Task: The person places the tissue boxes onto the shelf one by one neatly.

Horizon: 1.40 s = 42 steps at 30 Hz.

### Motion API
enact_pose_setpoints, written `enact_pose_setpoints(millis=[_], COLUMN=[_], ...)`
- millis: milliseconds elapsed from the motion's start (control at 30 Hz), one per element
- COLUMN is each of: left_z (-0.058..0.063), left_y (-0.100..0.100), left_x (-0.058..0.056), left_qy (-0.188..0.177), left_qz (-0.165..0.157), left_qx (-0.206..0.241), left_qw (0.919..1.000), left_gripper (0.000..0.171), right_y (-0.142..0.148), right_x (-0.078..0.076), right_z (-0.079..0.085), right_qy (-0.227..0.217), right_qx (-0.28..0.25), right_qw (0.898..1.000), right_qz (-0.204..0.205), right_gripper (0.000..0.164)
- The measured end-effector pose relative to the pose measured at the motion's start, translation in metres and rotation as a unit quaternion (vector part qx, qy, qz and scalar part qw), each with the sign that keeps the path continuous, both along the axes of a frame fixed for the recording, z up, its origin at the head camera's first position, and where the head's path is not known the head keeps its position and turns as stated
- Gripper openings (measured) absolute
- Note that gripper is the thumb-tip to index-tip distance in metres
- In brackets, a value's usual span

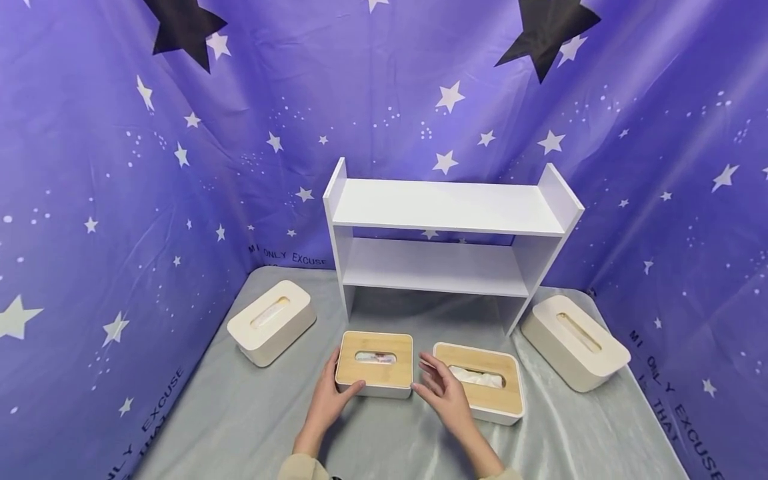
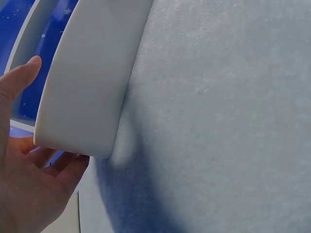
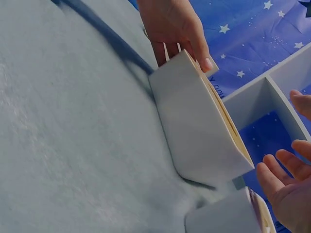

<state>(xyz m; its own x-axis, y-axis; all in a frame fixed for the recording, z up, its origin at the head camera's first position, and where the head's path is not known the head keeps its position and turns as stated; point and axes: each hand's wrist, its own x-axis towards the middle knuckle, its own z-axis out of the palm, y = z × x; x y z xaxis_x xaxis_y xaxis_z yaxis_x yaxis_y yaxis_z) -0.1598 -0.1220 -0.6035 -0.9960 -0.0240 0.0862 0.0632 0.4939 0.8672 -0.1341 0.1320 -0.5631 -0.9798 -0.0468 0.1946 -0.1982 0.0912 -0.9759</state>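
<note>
Here's the left hand (image 1: 331, 390), spread at the left end of the near tissue box (image 1: 345, 380), fingers curved against that side and the thumb reaching over the front corner of the lid. Whether it really grips or merely touches, these views can't tell. And over on the other flank, the right hand (image 1: 447, 397) is loose, fingers parted and clamped on nothing, hovering just beside the box's right end; whether its thumb tip brushes the side is too close to call. So the two hands stand apart, the box between them!

That box sits flat on the grey cloth (image 1: 384, 440), in front of the white shelf (image 1: 432, 267), its pale wooden lid facing up, a patterned packet showing through the slot. Right next door, tilted slightly to the box's line, a second wooden-lidded box (image 1: 495, 401) lies partly behind the right hand, white tissue bunched in its opening. Out wide, two all-cream boxes frame the scene: the left cream box (image 1: 273, 323) angled near the shelf's left foot, the right cream box (image 1: 576, 343) slanted beside its right foot. Behind everything hangs the blue-purple curtain (image 1: 384, 87), scattered with stars.
</note>
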Motion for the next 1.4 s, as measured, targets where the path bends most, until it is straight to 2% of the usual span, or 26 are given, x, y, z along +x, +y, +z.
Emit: enact_pose_setpoints(millis=[167,400,867,1100,1267,1400], left_z=[0.000,0.000,-0.005,-0.005,-0.005,-0.004], left_y=[0.000,0.000,-0.003,-0.006,-0.008,-0.009], left_x=[0.001,0.003,0.006,0.005,0.003,0.002], left_qy=[0.003,0.001,-0.011,-0.032,-0.030,-0.028], left_qz=[0.000,-0.002,0.005,0.007,0.000,-0.004], left_qx=[-0.005,0.013,0.038,0.057,0.064,0.079], left_qw=[1.0000,0.9999,0.9992,0.9978,0.9975,0.9964], left_gripper=[0.096,0.094,0.085,0.082,0.079,0.078], right_y=[-0.006,-0.013,-0.018,-0.024,-0.027,-0.030], right_x=[0.001,0.003,0.004,0.003,0.004,0.003], right_z=[-0.001,-0.002,-0.011,-0.008,-0.011,-0.011], right_qy=[0.009,-0.021,-0.035,-0.048,-0.045,-0.061], right_qx=[-0.008,-0.013,0.028,0.053,0.084,0.098], right_qw=[1.000,1.000,0.999,0.997,0.995,0.993], right_qz=[0.003,-0.001,0.005,0.011,0.008,0.015], right_gripper=[0.061,0.062,0.067,0.079,0.083,0.087])
